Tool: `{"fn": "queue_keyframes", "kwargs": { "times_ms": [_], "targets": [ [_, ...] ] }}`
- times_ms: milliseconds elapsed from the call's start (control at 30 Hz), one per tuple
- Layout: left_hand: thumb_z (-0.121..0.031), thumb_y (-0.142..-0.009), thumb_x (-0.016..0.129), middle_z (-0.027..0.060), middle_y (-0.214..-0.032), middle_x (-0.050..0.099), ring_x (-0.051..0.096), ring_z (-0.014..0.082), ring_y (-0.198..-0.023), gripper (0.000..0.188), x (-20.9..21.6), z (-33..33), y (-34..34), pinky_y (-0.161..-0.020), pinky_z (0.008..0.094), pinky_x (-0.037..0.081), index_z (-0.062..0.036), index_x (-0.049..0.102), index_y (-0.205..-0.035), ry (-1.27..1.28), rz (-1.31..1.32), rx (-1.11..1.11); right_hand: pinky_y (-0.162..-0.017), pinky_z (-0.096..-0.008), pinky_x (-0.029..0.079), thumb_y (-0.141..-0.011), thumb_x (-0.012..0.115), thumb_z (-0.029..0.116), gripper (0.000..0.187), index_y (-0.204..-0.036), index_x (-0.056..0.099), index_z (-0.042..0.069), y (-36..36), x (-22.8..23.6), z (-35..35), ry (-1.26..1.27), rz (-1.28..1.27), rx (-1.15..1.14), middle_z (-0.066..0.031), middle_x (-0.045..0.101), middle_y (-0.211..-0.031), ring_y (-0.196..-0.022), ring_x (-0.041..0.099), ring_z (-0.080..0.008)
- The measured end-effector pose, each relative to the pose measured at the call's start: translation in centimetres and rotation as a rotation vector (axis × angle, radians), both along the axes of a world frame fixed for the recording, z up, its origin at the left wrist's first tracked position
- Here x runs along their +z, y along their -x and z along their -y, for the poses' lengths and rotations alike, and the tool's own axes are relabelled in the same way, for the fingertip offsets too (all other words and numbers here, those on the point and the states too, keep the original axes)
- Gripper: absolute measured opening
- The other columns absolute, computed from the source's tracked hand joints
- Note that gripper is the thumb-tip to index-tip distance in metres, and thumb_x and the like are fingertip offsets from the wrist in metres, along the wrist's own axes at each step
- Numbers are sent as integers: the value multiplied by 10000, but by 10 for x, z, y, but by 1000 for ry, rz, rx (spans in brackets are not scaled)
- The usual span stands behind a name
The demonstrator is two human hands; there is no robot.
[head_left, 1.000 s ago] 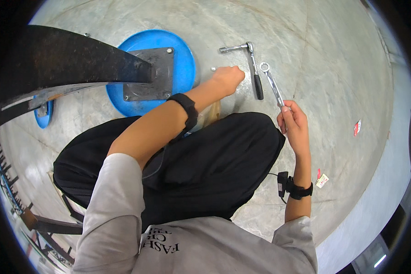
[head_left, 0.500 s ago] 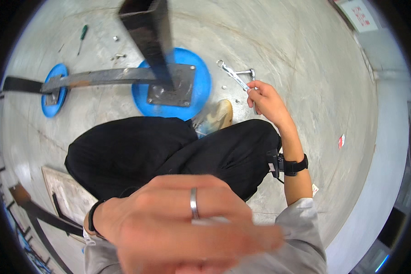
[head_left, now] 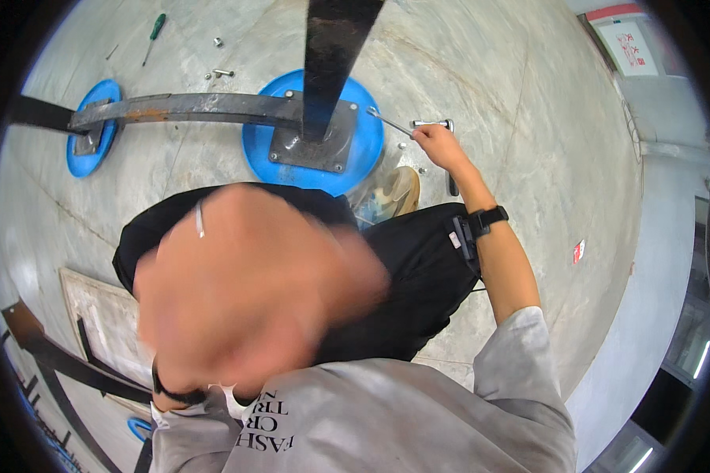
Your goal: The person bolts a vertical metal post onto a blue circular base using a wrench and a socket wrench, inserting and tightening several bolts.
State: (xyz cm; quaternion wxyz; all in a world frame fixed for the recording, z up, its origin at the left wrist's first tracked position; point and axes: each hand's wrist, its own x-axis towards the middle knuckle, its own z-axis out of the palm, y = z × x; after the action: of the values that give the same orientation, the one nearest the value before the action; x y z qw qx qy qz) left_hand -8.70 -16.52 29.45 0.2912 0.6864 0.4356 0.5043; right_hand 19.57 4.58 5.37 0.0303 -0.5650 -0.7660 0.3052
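My right hand (head_left: 440,148) is closed around one end of a slim silver wrench (head_left: 393,122). The wrench's other end reaches over the right edge of a blue disc (head_left: 259,162), close to the bolted corner of a dark metal plate (head_left: 292,150). A black square post (head_left: 331,67) rises from that plate. Just beyond my right hand a socket wrench (head_left: 434,124) lies on the floor, its dark handle partly hidden behind the hand. Close to the camera, my left hand (head_left: 244,292) is smeared by motion over my lap, so its fingers cannot be made out.
A curved metal bar (head_left: 189,107) joins the plate to a smaller blue disc (head_left: 79,163) at left. A green-handled screwdriver (head_left: 158,27) and a bolt (head_left: 224,73) lie on the far floor. Small nuts (head_left: 402,146) lie near my shoe (head_left: 406,189). A framed board (head_left: 95,296) is at left.
My left hand has moved up and to the left, off my chest. The wrench in my right hand has swung toward the plate's corner, and the socket wrench stays on the floor.
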Motion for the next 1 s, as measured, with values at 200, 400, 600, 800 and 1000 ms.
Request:
{"fn": "queue_keyframes", "kwargs": {
  "times_ms": [200, 400, 600, 800, 1000],
  "targets": [
    [-129, -666, 725, 135, -1128, 527, 484, 205, -1080, 713, -95, -81, 6, -931, 372, 372, -25, 373, -1277, 202, 93, 259, -730, -379, 474, -791, 528, 245, 302, -897, 643, -13, 16, -57, -3, 216, -225, -166, -193, 644, -810, -797, 625, -307],
    [-113, -665, 776, 82, -935, 609, 594, 166, -853, 424, -111, -136, -10, -769, 282, 471, 11, 552, -1003, 194, 112, 188, -615, -330, 492, -796, 541, 219, 270, -894, 647, -9, 37, -60, 8, 381, -288, -315, -112, 641, -722, -614, 610, -204],
    [-81, -681, 748, 49, -806, 605, 582, 128, -695, 238, -130, -152, -17, -623, 239, 467, -11, 596, -851, 40, 210, 337, -596, -331, 490, -796, 541, 227, 270, -889, 649, -1, 35, -56, 7, 415, -284, -314, -105, 640, -699, -600, 608, -206],
    [-73, -675, 738, 41, -799, 599, 572, 123, -697, 227, -133, -154, -19, -639, 240, 454, -26, 593, -843, -25, 275, 318, -602, -320, 492, -783, 556, 234, 269, -899, 657, 14, 29, -55, 5, 367, -242, -332, -102, 648, -707, -618, 618, -203],
    [-81, -652, 743, 10, -725, 583, 555, 91, -629, 193, -133, -157, -22, -581, 230, 449, -20, 596, -762, -96, 390, 345, -624, -314, 494, -756, 586, 244, 275, -936, 671, 55, 30, -52, -3, 452, -215, -371, -106, 656, -724, -634, 635, -192]
  ]
}}
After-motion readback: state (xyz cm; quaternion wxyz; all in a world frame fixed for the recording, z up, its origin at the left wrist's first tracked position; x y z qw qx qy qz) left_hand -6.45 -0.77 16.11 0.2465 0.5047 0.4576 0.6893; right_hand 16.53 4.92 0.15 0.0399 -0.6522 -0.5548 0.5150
